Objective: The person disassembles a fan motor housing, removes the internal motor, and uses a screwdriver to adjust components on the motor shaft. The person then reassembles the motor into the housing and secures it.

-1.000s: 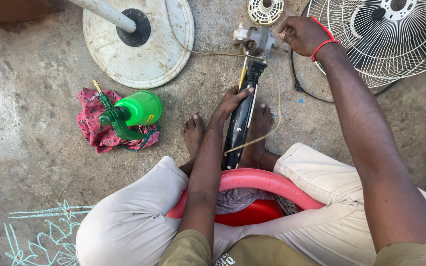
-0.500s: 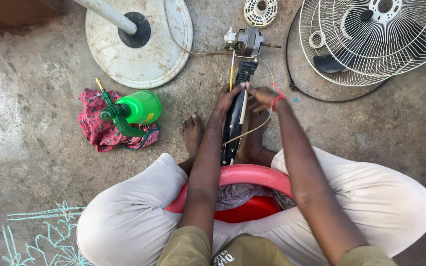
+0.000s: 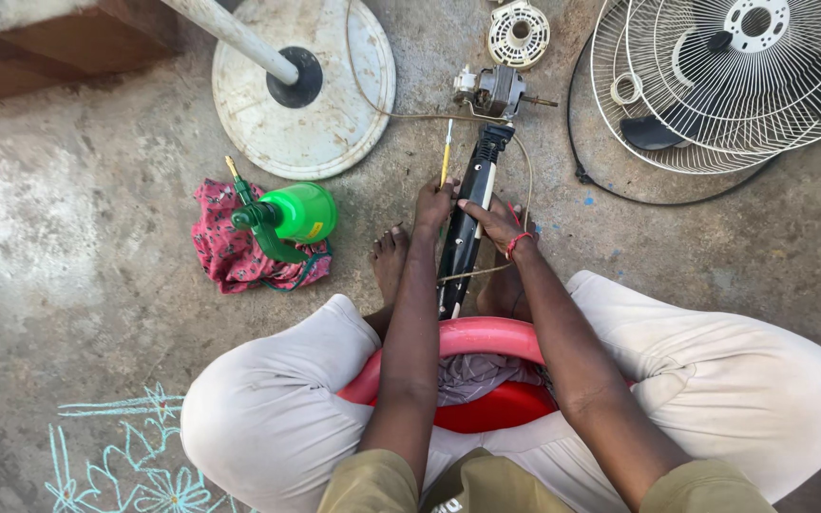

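Black fan housing [image 3: 467, 223] lies lengthwise on the concrete floor [image 3: 78, 285] between the person's bare feet, its far end touching the motor [image 3: 494, 90]. Left hand [image 3: 432, 204] grips its left edge beside a yellow screwdriver [image 3: 446, 161]; right hand [image 3: 493, 220] rests curled on its right edge (red wristband). Bare floor lies right of it; a green spray bottle [image 3: 298, 214] sits to the left.

Soft daylight, sharp picture

The light is bright and even on the gray concrete floor [image 3: 68, 285], with a paler washed-out patch at the left. Shadows are soft and small, tucked under the green spray bottle [image 3: 292, 217] and the fan guard [image 3: 734, 81]. Nothing looks blurry. The edges bend a little.
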